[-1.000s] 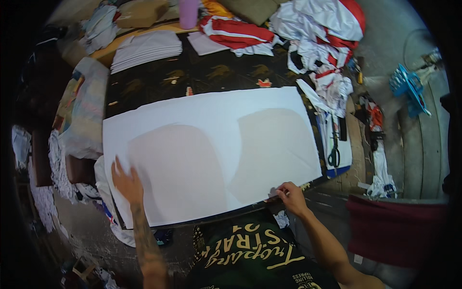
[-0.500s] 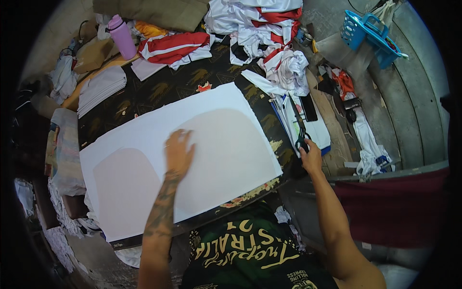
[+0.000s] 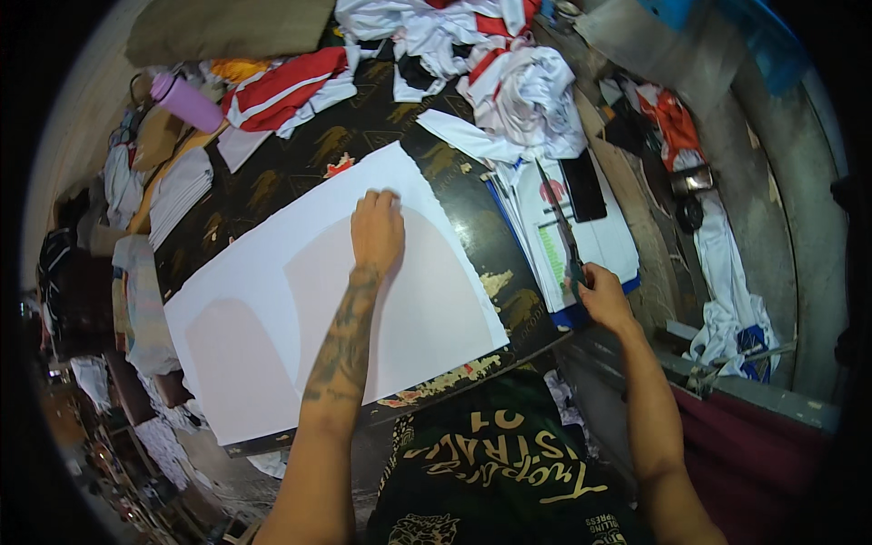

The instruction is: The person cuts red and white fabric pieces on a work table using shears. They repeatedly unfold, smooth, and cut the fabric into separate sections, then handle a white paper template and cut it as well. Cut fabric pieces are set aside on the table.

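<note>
A large white sheet (image 3: 272, 263), cloth or paper, lies flat on the dark patterned table (image 3: 272, 186). It bears two pale pinkish curved shapes, a narrower one (image 3: 238, 363) at the left and a wider one (image 3: 436, 300) at the right. My left hand (image 3: 377, 229) rests on the upper part of the wider shape, fingers curled and close together; their tips are hidden. My right hand (image 3: 602, 292) grips the dark handles of a pair of scissors (image 3: 565, 227). The blades point away over a stack of papers (image 3: 595, 245) at the table's right edge.
A black phone (image 3: 583, 189) lies on the papers. Crumpled white and red garments (image 3: 531, 100) are heaped at the far right. Folded white cloth (image 3: 182, 195), a red-and-white garment (image 3: 286, 89) and a pink bottle (image 3: 186, 102) sit at the far left. Blue plastic (image 3: 767, 41) hangs upper right.
My left hand has moved farther away and to the right across the sheet, its fingers drawing in. The right hand still holds the scissors over the papers. The whole view has shifted.
</note>
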Tool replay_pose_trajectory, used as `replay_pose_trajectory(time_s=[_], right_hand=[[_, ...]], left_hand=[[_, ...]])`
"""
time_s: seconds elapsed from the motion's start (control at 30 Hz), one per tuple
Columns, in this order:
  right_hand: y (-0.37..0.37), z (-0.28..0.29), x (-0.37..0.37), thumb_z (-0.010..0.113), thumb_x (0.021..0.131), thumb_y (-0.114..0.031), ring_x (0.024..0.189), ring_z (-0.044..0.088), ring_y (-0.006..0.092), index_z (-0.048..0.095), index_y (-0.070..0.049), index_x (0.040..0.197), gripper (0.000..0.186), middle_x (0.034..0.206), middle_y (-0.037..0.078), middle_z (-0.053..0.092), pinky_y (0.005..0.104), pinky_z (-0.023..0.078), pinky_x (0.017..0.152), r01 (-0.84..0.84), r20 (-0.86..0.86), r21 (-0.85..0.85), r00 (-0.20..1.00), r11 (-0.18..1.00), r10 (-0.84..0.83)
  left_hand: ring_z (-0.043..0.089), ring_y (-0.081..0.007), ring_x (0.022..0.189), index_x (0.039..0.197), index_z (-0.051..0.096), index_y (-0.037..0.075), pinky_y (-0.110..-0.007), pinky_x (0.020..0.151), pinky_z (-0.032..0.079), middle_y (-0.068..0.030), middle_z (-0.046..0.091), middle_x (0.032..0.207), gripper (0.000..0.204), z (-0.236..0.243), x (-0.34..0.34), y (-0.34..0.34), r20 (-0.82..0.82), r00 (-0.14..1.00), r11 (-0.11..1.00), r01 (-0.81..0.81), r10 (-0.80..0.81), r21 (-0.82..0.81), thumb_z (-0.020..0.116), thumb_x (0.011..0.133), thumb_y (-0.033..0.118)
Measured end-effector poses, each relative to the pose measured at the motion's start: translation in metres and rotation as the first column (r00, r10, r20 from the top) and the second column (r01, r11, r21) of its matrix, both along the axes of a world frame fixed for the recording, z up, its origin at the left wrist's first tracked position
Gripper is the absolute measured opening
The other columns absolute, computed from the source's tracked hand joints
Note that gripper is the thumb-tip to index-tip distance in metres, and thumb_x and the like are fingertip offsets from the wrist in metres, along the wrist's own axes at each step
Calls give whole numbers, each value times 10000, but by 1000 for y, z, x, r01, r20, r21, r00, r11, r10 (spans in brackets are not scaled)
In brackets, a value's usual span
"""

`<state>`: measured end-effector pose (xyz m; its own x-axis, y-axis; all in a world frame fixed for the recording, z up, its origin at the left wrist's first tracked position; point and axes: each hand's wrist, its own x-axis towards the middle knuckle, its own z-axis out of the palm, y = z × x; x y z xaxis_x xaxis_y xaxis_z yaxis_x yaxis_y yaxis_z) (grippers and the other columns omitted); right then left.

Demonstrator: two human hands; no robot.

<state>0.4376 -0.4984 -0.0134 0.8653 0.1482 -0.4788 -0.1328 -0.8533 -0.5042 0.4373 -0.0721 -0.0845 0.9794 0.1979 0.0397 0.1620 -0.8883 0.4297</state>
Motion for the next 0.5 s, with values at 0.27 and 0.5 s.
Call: replay_pose_trajectory(time_s=[0.27, 0.5], right_hand=[[-85, 12, -193, 936, 857, -275, 806, 447, 54, 668, -85, 944, 340, 851, -99, 502, 266, 377, 687, 242, -480, 350, 876, 905, -49], [-31, -3, -270, 827, 939, -429, 1078, 653, 237, 627, 1, 1306, 599, 1151, 131, 682, 390, 521, 983, 270, -711, 286, 703, 919, 15]], left_hand=[[616, -309, 1108, 1308, 679, 108, -473, 962, 446, -123, 641, 1223, 338, 17, -30, -66, 341, 937, 994, 96, -70, -61, 688, 990, 221], [607, -325, 1028, 1026, 709, 72, -443, 907, 452, -97, 652, 1031, 112, 27, -181, -107, 38, 973, 920, 229, -229, -319, 699, 914, 74]])
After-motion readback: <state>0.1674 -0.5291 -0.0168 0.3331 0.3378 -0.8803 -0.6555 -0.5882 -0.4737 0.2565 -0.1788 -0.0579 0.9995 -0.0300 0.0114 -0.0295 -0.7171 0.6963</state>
